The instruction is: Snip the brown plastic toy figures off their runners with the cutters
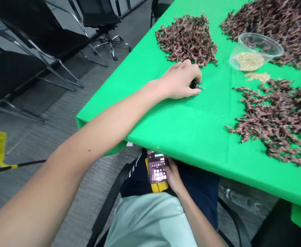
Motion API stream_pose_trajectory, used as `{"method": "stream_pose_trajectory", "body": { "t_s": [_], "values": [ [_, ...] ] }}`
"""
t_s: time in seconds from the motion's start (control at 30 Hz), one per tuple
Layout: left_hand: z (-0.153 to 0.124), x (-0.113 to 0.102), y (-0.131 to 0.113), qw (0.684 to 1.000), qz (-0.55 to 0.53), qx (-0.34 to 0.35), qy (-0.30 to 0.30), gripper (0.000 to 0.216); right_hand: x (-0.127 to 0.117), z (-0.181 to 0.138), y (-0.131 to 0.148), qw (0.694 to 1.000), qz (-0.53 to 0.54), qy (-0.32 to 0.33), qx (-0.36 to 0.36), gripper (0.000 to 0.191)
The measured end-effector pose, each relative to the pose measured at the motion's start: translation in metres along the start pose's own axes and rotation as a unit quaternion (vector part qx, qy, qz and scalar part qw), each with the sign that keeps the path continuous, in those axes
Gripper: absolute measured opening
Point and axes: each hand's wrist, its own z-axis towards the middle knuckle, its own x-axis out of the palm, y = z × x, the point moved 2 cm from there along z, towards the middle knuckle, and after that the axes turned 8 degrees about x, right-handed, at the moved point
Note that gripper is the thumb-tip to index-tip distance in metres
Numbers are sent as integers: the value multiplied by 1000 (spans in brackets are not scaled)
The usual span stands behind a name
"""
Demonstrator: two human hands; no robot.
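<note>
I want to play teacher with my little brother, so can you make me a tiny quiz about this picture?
1. True or false: the right hand holds a phone below the edge of the green table.
2. What lies in the clear cup? A) pale grains B) water C) red beads
3. Fill in: the left hand grips a small tool beside a pile of ____ twisted bits.
Key: 1 true; 2 A; 3 brown.
</note>
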Motion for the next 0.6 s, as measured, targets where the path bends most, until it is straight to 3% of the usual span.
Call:
{"method": "stream_pose_trajectory", "body": {
  "t_s": [0.2,0.4,0.6],
  "values": [
    [0,0,-1,1000,6,5,0,28,4,-3,8,999,-39,2,-31,60],
    [0,1,0,1000,3,12,-4,31,3,-4,8,997,-74,-6,-38,53],
    [0,1,1,1000,-5,-3,1,31,2,-12,14,992,-121,-7,-46,74]
  ]
}}
